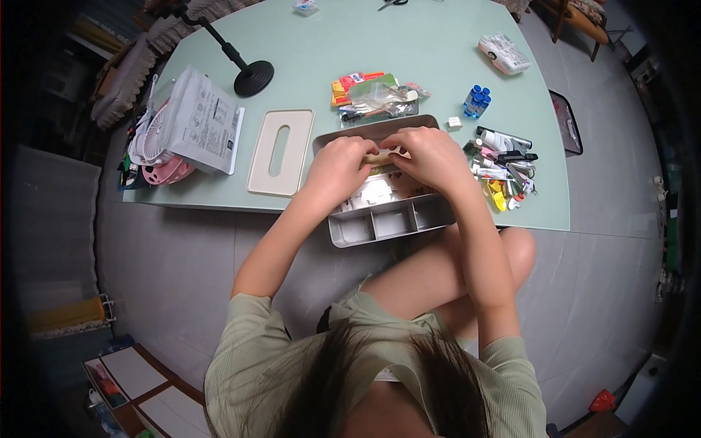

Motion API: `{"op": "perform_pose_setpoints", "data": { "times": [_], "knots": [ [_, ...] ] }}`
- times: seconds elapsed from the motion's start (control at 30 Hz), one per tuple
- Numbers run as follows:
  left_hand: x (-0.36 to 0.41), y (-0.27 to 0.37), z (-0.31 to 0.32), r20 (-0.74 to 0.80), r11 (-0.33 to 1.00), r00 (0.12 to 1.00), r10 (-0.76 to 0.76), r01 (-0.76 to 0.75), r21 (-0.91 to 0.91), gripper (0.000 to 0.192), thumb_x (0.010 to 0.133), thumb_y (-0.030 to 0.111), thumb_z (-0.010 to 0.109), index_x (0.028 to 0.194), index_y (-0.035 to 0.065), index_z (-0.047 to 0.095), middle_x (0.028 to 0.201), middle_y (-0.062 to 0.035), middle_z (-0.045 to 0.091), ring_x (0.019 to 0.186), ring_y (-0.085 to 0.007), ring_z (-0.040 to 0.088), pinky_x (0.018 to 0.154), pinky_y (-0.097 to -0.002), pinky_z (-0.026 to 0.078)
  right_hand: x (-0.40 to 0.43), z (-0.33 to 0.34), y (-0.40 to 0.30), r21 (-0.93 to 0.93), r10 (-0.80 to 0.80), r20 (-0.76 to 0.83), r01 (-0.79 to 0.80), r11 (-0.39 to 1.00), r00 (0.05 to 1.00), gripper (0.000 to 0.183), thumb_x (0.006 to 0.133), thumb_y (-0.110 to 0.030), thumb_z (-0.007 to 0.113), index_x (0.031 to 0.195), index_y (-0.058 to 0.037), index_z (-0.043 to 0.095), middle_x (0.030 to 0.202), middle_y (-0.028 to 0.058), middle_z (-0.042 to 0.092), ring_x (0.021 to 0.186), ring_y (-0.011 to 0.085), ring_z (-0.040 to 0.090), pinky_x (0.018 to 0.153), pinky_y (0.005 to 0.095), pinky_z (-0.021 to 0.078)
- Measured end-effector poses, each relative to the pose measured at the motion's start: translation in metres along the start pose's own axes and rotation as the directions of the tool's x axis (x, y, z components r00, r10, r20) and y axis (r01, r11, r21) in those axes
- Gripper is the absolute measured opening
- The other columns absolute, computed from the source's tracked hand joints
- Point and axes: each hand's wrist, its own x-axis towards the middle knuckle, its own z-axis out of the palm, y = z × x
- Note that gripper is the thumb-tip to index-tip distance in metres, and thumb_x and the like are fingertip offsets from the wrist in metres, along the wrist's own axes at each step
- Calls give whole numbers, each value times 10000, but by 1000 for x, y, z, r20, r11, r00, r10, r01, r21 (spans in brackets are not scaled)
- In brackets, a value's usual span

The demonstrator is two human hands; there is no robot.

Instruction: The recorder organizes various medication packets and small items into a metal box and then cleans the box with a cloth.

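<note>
Before me, at the table's front edge, a grey organizer box (394,222) has three bare compartments along its near side and a larger section behind them. Both my left hand (342,161) and my right hand (424,156) are over that larger section. Between their fingertips is a small beige item (378,159), pinched from both sides and mostly hidden by the fingers. Shiny flat packets (378,189) with printing lie in the box under my hands. To the box's left rests a cream lid (260,159) with an oval slot.
Packets and plastic bags (378,96) lie behind the box. Small blue-capped vials (477,102) and a pile of tubes, clippers and small items (506,169) are at right. A black stand (254,78), a white pouch (202,123) and a small fan (156,134) occupy the left.
</note>
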Motion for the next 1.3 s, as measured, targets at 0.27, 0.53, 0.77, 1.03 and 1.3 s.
{"op": "perform_pose_setpoints", "data": {
  "times": [0.27,0.53,0.77,1.03,1.3],
  "knots": [
    [21,-7,-6,30,990,997,-69,65,123,236,727,97,614,956,67,661,929,-101,658,871,-276,627,767,-374,507,4,15,9,-401,32,93,8,916,995,139,710,-149,631,826,-94,684,833,74,666,818,237,633,733,353,509],
    [19,-14,10,152,960,985,77,-115,255,221,724,111,619,937,55,641,843,-112,644,854,-297,612,779,-394,499,4,27,14,-447,93,167,-9,894,982,222,737,-144,610,949,-124,673,861,58,656,857,235,624,769,359,503],
    [22,-16,12,149,937,983,105,-148,315,148,750,118,594,874,55,644,827,-122,645,823,-290,624,749,-394,508,3,35,22,-394,43,126,10,919,991,124,726,-129,610,827,-106,679,823,73,669,842,241,630,724,358,508],
    [24,-4,-2,64,973,996,57,-70,222,160,817,173,573,897,56,648,817,-110,653,812,-294,619,727,-406,501,7,26,11,-253,96,5,-92,963,995,87,729,-113,610,748,-58,675,749,132,658,721,293,649,665,404,521],
    [11,-34,-57,-264,969,964,-23,-44,-244,199,869,144,586,1005,10,638,833,-82,665,762,-183,630,710,-283,498,11,0,5,519,207,-308,-18,854,929,150,806,-161,668,903,-49,694,685,106,656,612,188,643,577,296,497]
  ]
}}
